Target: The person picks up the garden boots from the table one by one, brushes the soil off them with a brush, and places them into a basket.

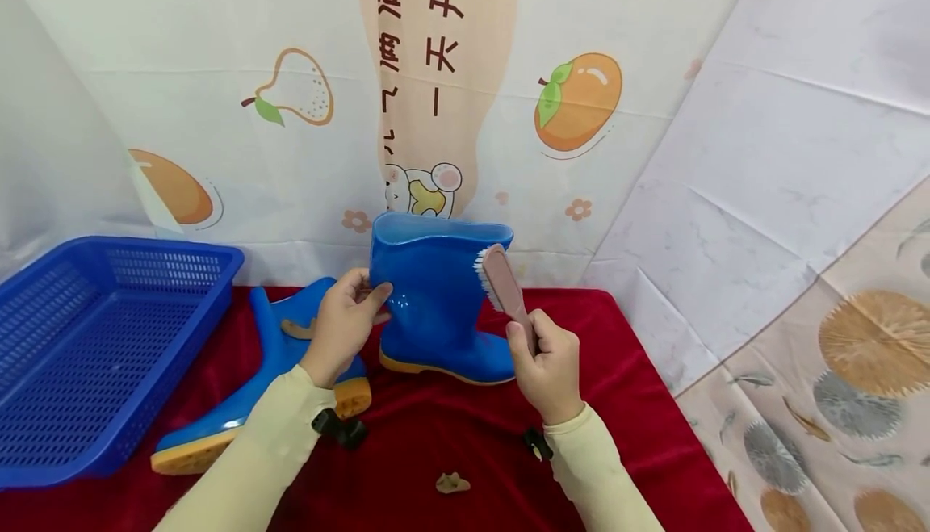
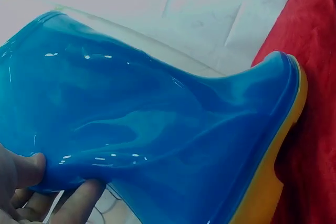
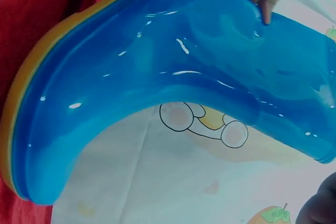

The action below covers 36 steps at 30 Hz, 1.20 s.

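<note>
The right hand curls round the brush, which leans up and left, bristles facing the boot, held upright between the 2 hands, toe rightward, its back edge pinched by the left hand.

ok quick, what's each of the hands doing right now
Left hand: closed, pinching the upright blue boot.
Right hand: closed, holding the brush.

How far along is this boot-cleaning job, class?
Seemingly done: the upright boot looks clean on the sides shown. In hand: the left hand grips it; the right hand holds the brush. Probably left: the lying boot, bearing a brownish patch.
</note>
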### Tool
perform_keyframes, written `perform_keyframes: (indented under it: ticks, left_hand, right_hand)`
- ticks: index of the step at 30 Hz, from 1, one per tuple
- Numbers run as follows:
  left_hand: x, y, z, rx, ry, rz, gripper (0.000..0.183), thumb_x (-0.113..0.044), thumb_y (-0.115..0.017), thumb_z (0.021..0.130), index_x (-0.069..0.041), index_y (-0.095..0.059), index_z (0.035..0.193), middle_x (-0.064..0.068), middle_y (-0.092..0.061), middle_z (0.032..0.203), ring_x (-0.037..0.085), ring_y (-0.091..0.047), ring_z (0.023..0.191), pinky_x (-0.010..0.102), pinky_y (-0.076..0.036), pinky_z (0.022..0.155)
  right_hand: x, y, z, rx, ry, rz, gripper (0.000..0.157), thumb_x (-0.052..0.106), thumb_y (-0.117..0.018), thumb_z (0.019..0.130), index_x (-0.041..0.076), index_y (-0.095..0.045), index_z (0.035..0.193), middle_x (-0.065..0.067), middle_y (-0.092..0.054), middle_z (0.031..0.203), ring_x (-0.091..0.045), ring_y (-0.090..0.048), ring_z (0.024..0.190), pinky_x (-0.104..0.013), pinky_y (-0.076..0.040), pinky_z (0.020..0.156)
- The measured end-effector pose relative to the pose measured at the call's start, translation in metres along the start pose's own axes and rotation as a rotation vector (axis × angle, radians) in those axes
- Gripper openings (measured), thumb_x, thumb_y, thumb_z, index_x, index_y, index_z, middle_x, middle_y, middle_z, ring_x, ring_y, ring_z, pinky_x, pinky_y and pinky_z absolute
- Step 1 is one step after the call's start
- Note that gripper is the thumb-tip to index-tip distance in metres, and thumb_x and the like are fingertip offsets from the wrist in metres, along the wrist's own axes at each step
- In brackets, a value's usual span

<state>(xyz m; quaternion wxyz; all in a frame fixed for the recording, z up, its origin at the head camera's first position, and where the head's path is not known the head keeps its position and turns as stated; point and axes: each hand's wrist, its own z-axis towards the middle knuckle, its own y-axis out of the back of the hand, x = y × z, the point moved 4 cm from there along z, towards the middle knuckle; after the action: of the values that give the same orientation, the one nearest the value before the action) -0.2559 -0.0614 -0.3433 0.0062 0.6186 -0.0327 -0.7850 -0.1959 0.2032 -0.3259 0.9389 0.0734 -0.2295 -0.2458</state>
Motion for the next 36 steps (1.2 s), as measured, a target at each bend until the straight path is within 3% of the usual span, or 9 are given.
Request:
perform_keyframes:
  ticks: [5, 10, 14, 18, 22, 26, 36]
  left_hand:
    - [0.015, 0.004, 0.004, 0.022, 0.056, -0.034, 0.027, -0.020, -0.054, 0.097, -0.002, -0.053, 0.117, 0.017, -0.056, 0.109, 0.022, -0.061, 0.101, 0.036, -0.054, 0.083]
    - [0.028, 0.010, 0.005, 0.071, 0.114, -0.064, 0.039, -0.021, -0.051, 0.099, -0.003, -0.041, 0.132, 0.015, -0.051, 0.123, 0.026, -0.053, 0.114, 0.040, -0.047, 0.096]
    - [0.039, 0.007, 0.004, 0.107, 0.126, 0.017, 0.050, -0.029, -0.056, 0.096, -0.011, -0.037, 0.139, 0.010, -0.049, 0.131, 0.026, -0.050, 0.121, 0.043, -0.044, 0.100]
    - [0.046, 0.000, 0.002, 0.056, 0.114, 0.087, 0.043, -0.034, -0.057, 0.095, -0.015, -0.049, 0.132, 0.008, -0.056, 0.123, 0.025, -0.056, 0.112, 0.042, -0.049, 0.093]
    - [0.046, -0.002, 0.002, -0.051, 0.094, 0.087, 0.033, -0.033, -0.057, 0.095, -0.012, -0.058, 0.120, 0.010, -0.061, 0.109, 0.025, -0.061, 0.097, 0.039, -0.054, 0.083]
    - [0.041, -0.001, 0.004, -0.094, 0.086, 0.085, 0.032, -0.033, -0.057, 0.095, -0.013, -0.060, 0.119, 0.011, -0.061, 0.103, 0.025, -0.061, 0.091, 0.036, -0.056, 0.079]
    - [0.035, 0.003, 0.021, -0.016, 0.131, -0.007, 0.036, -0.026, -0.051, 0.098, -0.014, -0.051, 0.132, 0.011, -0.057, 0.120, 0.027, -0.056, 0.108, 0.042, -0.054, 0.084]
  right_hand:
    - [0.001, 0.000, 0.002, -0.022, 0.019, 0.000, 0.033, 0.016, -0.060, 0.090, 0.014, -0.042, 0.062, 0.009, -0.034, 0.051, 0.000, -0.027, 0.044, -0.013, -0.020, 0.036]
    - [0.002, 0.000, 0.002, -0.016, 0.025, -0.001, 0.034, 0.016, -0.060, 0.090, 0.014, -0.042, 0.062, 0.009, -0.034, 0.050, 0.000, -0.026, 0.043, -0.014, -0.019, 0.036]
    - [0.001, 0.001, 0.001, -0.013, 0.030, -0.028, 0.034, 0.018, -0.061, 0.090, 0.015, -0.042, 0.062, 0.009, -0.034, 0.050, 0.000, -0.027, 0.043, -0.013, -0.020, 0.036]
    - [-0.002, 0.002, 0.001, -0.013, 0.027, -0.041, 0.034, 0.017, -0.060, 0.090, 0.015, -0.042, 0.062, 0.010, -0.034, 0.050, 0.001, -0.027, 0.043, -0.013, -0.020, 0.037]
    - [-0.003, 0.001, 0.000, -0.011, 0.015, -0.034, 0.032, 0.016, -0.060, 0.090, 0.015, -0.043, 0.063, 0.010, -0.035, 0.051, 0.001, -0.027, 0.043, -0.014, -0.020, 0.036]
    - [-0.004, 0.001, 0.000, -0.016, 0.006, -0.037, 0.033, 0.015, -0.061, 0.089, 0.015, -0.043, 0.062, 0.009, -0.035, 0.051, 0.000, -0.027, 0.044, -0.014, -0.020, 0.036]
    - [-0.005, 0.001, 0.000, -0.028, -0.013, -0.056, 0.032, 0.014, -0.060, 0.089, 0.015, -0.043, 0.062, 0.010, -0.034, 0.051, 0.000, -0.028, 0.044, -0.014, -0.019, 0.037]
